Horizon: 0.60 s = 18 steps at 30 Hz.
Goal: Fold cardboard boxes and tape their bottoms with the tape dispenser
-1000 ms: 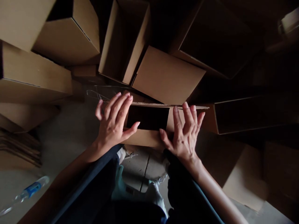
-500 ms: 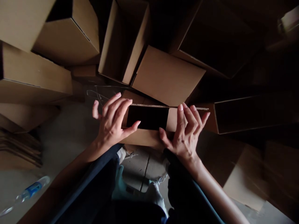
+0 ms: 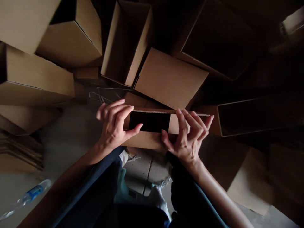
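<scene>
Head: box point(image 3: 147, 140) between left grip point(image 3: 113, 126), right grip point(image 3: 187, 139)

Small brown open cardboard box point(image 3: 149, 140) held between left hand point(image 3: 113, 126) at its left end and right hand point(image 3: 188, 137) at its right, brown cardboard cartons point(image 3: 169, 79) heaped behind it, long open carton point(image 3: 249, 115) laid to its right, clear plastic water bottle point(image 3: 30, 194) laid on floor point(image 3: 71, 139) far left
</scene>
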Tool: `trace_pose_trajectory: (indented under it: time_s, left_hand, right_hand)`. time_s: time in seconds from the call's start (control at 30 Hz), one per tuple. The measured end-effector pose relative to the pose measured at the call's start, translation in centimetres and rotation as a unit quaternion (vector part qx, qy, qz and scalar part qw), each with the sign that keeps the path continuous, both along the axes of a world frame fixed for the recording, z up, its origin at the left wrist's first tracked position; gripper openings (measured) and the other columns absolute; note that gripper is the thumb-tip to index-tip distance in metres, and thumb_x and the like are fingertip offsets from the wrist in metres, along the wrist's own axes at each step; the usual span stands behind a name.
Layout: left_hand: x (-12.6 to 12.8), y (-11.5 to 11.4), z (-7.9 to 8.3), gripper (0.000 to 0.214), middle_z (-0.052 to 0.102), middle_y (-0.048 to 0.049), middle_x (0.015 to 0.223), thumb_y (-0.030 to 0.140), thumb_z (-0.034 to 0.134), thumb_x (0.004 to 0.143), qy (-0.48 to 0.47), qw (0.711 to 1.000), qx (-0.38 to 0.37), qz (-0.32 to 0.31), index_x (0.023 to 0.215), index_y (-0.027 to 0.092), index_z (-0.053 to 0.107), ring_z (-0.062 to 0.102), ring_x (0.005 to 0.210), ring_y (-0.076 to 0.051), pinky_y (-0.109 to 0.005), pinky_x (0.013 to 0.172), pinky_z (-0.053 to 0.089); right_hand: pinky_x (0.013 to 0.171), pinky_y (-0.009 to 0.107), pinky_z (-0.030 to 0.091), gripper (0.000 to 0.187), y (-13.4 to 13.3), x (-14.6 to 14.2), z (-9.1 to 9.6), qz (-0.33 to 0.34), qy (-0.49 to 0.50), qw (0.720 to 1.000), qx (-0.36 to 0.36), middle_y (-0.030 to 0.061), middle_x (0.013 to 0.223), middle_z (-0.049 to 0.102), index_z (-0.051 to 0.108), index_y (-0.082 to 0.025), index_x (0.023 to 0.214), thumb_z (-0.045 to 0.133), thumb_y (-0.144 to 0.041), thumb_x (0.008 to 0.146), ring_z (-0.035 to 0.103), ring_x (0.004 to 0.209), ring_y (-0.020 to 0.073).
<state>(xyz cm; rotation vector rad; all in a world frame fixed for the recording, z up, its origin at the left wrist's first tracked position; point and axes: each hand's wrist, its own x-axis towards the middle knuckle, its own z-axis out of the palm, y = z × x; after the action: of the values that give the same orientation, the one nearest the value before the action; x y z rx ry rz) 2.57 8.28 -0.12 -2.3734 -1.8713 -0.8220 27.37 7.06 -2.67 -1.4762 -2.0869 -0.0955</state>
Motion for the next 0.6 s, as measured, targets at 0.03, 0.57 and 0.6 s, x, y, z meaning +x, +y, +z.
trace_pose_trajectory:
  time_s: [0.03,0.57,0.6]
  left_hand:
    - [0.0,0.02,0.03,0.052,0.072,-0.0096,0.117,0.061,0.075,0.087,-0.001,1.0,0.001,0.0,0.124,0.026,0.063,0.064,0.124,-0.035,-0.058,0.119,0.028]
    - [-0.53,-0.7,0.41,0.025,0.077,-0.0015,0.099,0.043,0.071,0.093,0.009,0.992,0.079,-0.099,0.113,0.028,0.068,0.074,0.103,-0.027,-0.048,0.103,0.044]
    - [-0.52,-0.7,0.41,0.022,0.077,-0.0011,0.098,0.042,0.072,0.093,0.015,0.991,0.084,-0.105,0.11,0.028,0.068,0.075,0.102,-0.026,-0.046,0.101,0.046]
  right_hand:
    - [0.121,0.068,0.031,0.075,-0.01,0.01,-0.04,0.002,0.002,1.0,0.003,0.0178,0.137,0.059,0.044,-0.019,0.159,0.064,-0.05,0.095,0.055,0.129,0.0386]
    - [0.108,0.053,0.051,0.036,-0.27,0.23,-0.07,0.019,-0.011,0.996,0.085,0.0066,0.1,0.071,0.066,-0.023,0.126,0.069,-0.034,0.092,0.066,0.089,0.0226]
    - [0.103,0.049,0.054,0.03,-0.24,0.26,-0.04,0.022,-0.014,0.995,0.092,0.0052,0.097,0.071,0.068,-0.023,0.12,0.069,-0.033,0.092,0.066,0.086,0.0213]
